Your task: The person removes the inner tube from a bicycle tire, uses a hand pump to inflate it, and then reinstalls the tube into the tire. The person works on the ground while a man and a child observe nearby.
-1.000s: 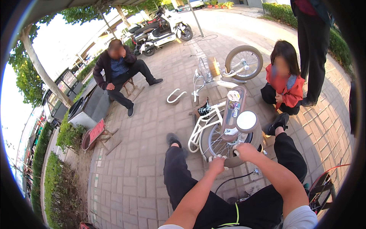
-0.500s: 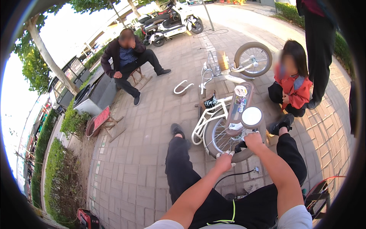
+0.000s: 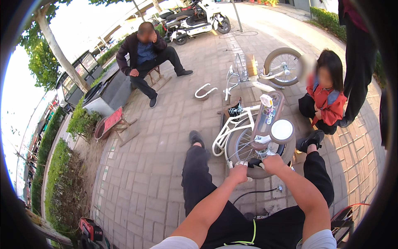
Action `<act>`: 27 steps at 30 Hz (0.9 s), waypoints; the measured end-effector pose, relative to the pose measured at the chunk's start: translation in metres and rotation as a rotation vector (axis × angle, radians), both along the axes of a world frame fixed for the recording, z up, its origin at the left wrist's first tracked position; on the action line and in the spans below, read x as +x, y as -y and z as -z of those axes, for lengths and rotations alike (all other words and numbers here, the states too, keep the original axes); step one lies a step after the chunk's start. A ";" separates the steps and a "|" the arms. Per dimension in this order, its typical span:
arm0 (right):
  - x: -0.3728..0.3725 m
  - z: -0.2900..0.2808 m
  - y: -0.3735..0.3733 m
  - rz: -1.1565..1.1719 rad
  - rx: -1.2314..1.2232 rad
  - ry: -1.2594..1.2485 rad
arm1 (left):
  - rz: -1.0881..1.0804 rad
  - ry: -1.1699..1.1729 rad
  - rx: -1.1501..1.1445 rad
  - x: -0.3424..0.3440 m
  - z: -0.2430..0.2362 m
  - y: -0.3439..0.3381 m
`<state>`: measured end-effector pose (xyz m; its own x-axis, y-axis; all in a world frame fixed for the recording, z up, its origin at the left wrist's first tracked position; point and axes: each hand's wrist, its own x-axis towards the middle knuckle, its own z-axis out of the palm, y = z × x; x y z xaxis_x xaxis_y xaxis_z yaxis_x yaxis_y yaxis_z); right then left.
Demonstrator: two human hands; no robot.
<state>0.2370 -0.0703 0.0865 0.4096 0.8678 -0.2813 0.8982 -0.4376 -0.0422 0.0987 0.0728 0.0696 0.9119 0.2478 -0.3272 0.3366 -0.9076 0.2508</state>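
A small white child's bicycle [image 3: 242, 120] lies on the brick pavement between my outstretched legs. Its rear wheel [image 3: 248, 151] is nearest me, with a grey chain guard [image 3: 265, 120] and a round white disc [image 3: 282, 129] above it. My left hand [image 3: 238, 172] curls over the near edge of the black tyre. Just to its right, my right hand [image 3: 271, 162] also grips the tyre, with a short black stretch showing between the two hands. The front wheel [image 3: 282, 62] and a wire basket [image 3: 244, 66] point away from me.
A person sits on a stool [image 3: 145, 45] at the back left beside a grey box [image 3: 110, 93]. A child in a red jacket [image 3: 325, 97] crouches right of the bicycle, a standing person's legs [image 3: 358, 62] behind. Scooters [image 3: 195, 23] are parked far back. A black hose [image 3: 257, 193] lies by my legs.
Both hands stay on the rear tyre, shifting only slightly along it. The view has tilted a little as my head moved.
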 end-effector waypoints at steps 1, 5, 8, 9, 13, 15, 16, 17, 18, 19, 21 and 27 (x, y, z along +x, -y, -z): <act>-0.005 -0.001 -0.003 0.022 -0.013 -0.006 | -0.035 0.005 -0.022 -0.001 0.001 0.002; -0.007 -0.007 -0.008 0.072 -0.089 0.009 | -0.032 0.183 -0.062 -0.001 0.014 0.014; -0.010 -0.014 -0.006 0.064 -0.156 -0.002 | 0.019 0.238 -0.083 -0.002 0.015 0.016; -0.011 -0.017 -0.006 0.059 -0.173 -0.011 | 0.036 0.271 -0.066 -0.002 0.017 0.016; -0.009 -0.008 0.000 0.079 -0.119 0.001 | 0.052 0.186 -0.139 0.004 0.015 0.018; -0.010 0.000 0.010 0.108 0.009 0.035 | 0.056 0.183 -0.136 0.008 0.009 0.020; -0.011 -0.003 0.013 0.123 0.065 0.031 | 0.039 0.193 -0.146 0.009 0.009 0.022; -0.012 -0.006 0.015 0.140 0.121 0.028 | 0.023 0.203 -0.154 0.010 0.009 0.021; -0.013 -0.010 0.015 0.157 0.179 0.025 | 0.009 0.214 -0.162 0.011 0.009 0.020; -0.012 -0.016 0.015 0.149 0.204 0.013 | -0.005 0.171 -0.169 0.015 0.009 0.017; -0.014 -0.022 0.016 0.144 0.215 -0.028 | -0.029 0.062 -0.218 0.017 0.015 0.014; -0.021 -0.020 0.014 0.176 0.397 0.024 | 0.065 0.217 -0.234 0.016 0.020 0.018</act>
